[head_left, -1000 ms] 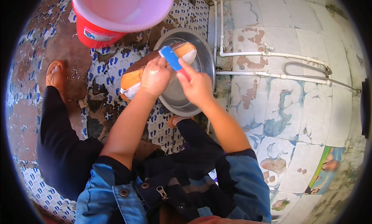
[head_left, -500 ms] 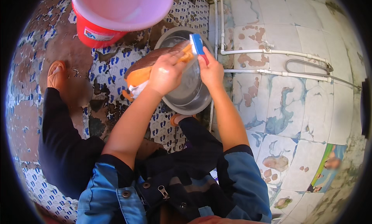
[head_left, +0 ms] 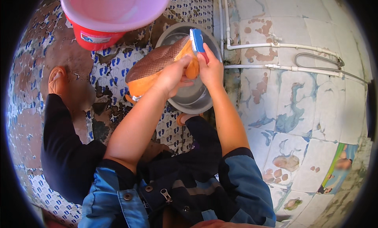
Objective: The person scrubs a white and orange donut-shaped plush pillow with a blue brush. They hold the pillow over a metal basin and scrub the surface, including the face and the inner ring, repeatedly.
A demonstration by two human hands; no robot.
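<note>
A soft brown-and-orange item (head_left: 147,67), brown and textured on top with an orange side, lies across the left rim of a grey metal basin (head_left: 214,100). Its exact kind I cannot make out. My left hand (head_left: 173,76) is closed around its orange edge, thumb uppermost, and some fingers are hidden. From my right hand (head_left: 211,70) a scrub brush (head_left: 197,40) points away from me, with a blue back, white bristles and a red handle. The bristles face left and meet the item's orange far end. An orange flap (head_left: 192,68) hangs between my hands over the basin.
A large pink-and-red tub (head_left: 96,37) stands at the far left. White pipes (head_left: 283,46) and a grey hose (head_left: 315,56) run along the tiled wall on the right. My sandalled foot (head_left: 58,80) rests on the worn patterned floor (head_left: 108,72).
My left hand has gone from lying flat over the item to gripping its edge. The item has turned, showing more brown texture and a hanging orange flap. The brush stays at its far end.
</note>
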